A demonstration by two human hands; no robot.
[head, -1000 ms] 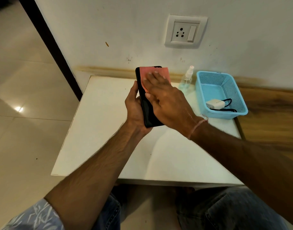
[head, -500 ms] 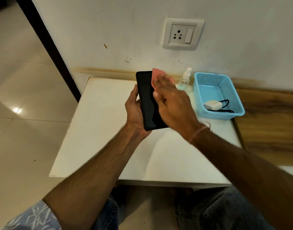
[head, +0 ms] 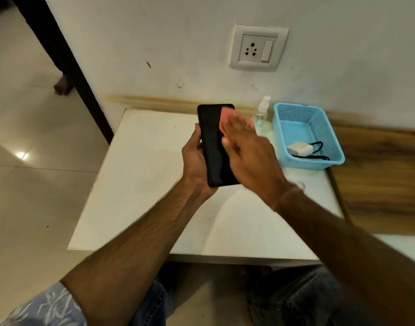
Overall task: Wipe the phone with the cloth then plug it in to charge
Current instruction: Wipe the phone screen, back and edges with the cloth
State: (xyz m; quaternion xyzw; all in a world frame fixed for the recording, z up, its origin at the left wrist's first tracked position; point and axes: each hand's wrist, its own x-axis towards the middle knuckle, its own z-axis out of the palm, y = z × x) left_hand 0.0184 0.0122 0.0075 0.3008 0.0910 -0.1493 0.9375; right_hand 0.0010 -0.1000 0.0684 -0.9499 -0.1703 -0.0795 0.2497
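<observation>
**Wiping the screen, mid-stroke**

At frame centre the left hand clamps the phone by its edge. The right hand, fingers flat, presses the pink cloth on the phone's upper right. It probably needs even, overlapping passes with firm support behind. Blur smears the right hand, which hides most of the cloth.

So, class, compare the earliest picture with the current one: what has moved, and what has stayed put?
The right hand slid the cloth rightward across the phone, uncovering most of its screen. The left hand still grips the phone; the charger stays in the basket.
</observation>
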